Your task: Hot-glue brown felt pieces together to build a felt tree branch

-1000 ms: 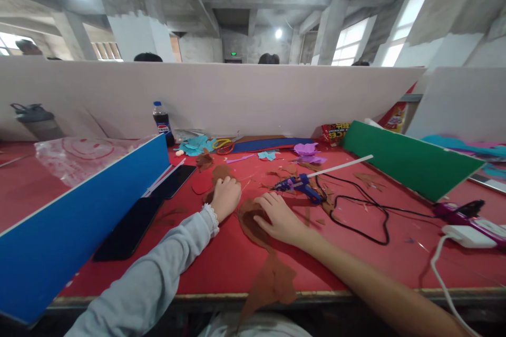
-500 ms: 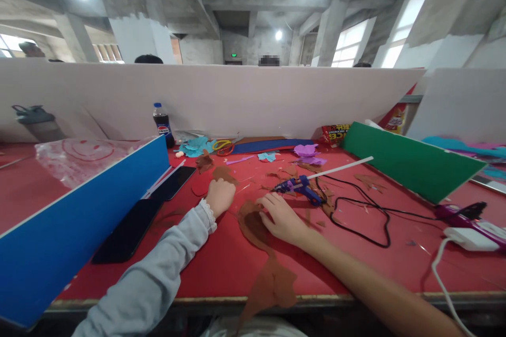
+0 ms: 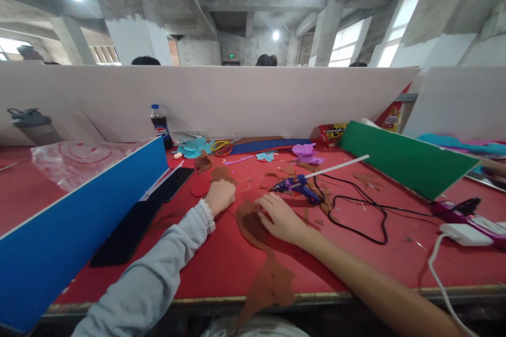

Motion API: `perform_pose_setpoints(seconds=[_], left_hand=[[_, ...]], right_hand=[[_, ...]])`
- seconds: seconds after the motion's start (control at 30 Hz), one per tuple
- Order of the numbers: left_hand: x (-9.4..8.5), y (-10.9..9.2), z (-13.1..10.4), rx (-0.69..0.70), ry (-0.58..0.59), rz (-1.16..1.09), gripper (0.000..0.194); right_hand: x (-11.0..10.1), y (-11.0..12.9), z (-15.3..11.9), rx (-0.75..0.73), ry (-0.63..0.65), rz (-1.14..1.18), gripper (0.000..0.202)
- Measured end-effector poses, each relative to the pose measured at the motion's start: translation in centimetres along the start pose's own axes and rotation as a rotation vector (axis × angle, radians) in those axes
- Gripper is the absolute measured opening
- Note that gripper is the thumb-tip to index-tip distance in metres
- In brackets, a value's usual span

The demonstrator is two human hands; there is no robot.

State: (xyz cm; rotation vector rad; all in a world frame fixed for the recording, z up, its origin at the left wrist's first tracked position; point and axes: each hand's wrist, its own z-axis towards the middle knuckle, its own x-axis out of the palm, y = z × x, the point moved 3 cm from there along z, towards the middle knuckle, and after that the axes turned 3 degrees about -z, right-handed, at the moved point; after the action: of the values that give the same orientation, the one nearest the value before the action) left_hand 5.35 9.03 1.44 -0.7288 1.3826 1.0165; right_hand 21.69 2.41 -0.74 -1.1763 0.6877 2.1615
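My left hand (image 3: 220, 197), in a grey sleeve with a lace cuff, is closed in a fist low over the red table; whatever it may hold is hidden. Just beyond it lies a brown scrap (image 3: 222, 172). My right hand (image 3: 281, 218) rests with its thumb apart from the lightly bent fingers. Its fingertips lie at a rounded brown felt-like piece (image 3: 245, 221). Below, a larger jagged brown piece (image 3: 271, 284) hangs over the table's front edge. A blue hot glue gun (image 3: 298, 185) with a long white glue stick lies just past my right hand.
A blue board (image 3: 87, 226) stands at left beside black phone-like slabs (image 3: 126, 231); a green board (image 3: 403, 160) stands at right. Scissors (image 3: 222, 147), a cola bottle (image 3: 160, 125) and coloured scraps line the back. A black cord (image 3: 361, 236) runs to a power strip (image 3: 454, 210).
The view has shifted slightly. Both hands keep nearly the same pose and place. Part of another person's arm now shows at the far right edge, behind the green board.
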Motion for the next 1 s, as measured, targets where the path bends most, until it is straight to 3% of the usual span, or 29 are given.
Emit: perform_pose_setpoints(seconds=[0.27,0.57,0.83,1.0], left_hand=[[0.3,1.2,-0.5,-0.019,-0.003,-0.058,0.018],[-0.3,4.6,-0.8,-0.033,-0.021,-0.145,0.021],[-0.9,4.6,-1.0,0.054,-0.064,-0.199,0.023],[-0.3,4.9,-0.9,0.109,-0.068,-0.221,0.027]], right_hand=[[-0.3,-0.1,0.0,-0.008,0.007,0.032,0.017],[0.3,-0.4,-0.3,0.023,0.028,0.098,0.018],[0.5,-0.8,-0.7,0.034,0.064,0.076,0.017],[0.8,-0.8,-0.6,0.045,0.070,0.038,0.019]])
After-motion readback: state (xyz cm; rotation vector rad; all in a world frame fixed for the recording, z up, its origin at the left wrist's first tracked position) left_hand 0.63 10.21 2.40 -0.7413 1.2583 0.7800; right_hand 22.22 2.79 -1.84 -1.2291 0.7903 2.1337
